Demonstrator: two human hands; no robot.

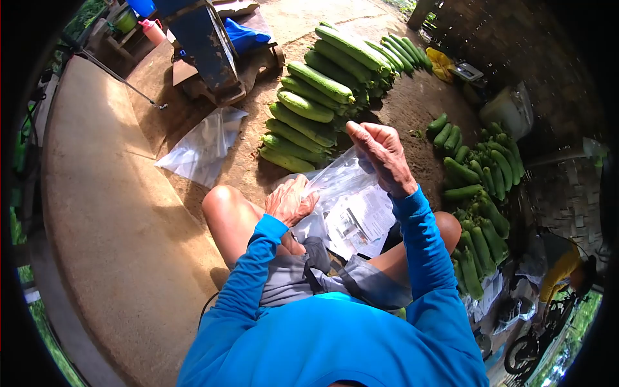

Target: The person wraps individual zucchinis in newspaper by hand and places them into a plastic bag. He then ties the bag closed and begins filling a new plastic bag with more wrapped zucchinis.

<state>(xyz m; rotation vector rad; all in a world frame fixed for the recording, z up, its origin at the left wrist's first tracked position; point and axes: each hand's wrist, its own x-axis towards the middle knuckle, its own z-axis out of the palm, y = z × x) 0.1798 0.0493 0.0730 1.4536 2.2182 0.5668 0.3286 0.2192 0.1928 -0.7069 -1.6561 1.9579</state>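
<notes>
A clear plastic bag [335,177] stretches between my hands above my lap. My left hand [290,201] is closed on its near-left part, fingers bent around the plastic. My right hand [387,155] is raised higher, thumb and fingers pinched together at the bag's far-right edge; its fingertips hide the exact grip. Under the bag, a printed newspaper sheet [362,222] lies between my bent legs. Just beyond my hands is a stacked pile of long green gourds [309,106].
Smaller green gourds [480,168] lie in heaps on the right. Another clear plastic sheet [205,145] rests on the ground at left, near a worn dark stand [209,55]. A low concrete ledge [97,193] curves along the left. A whitish container [509,111] stands by the woven wall.
</notes>
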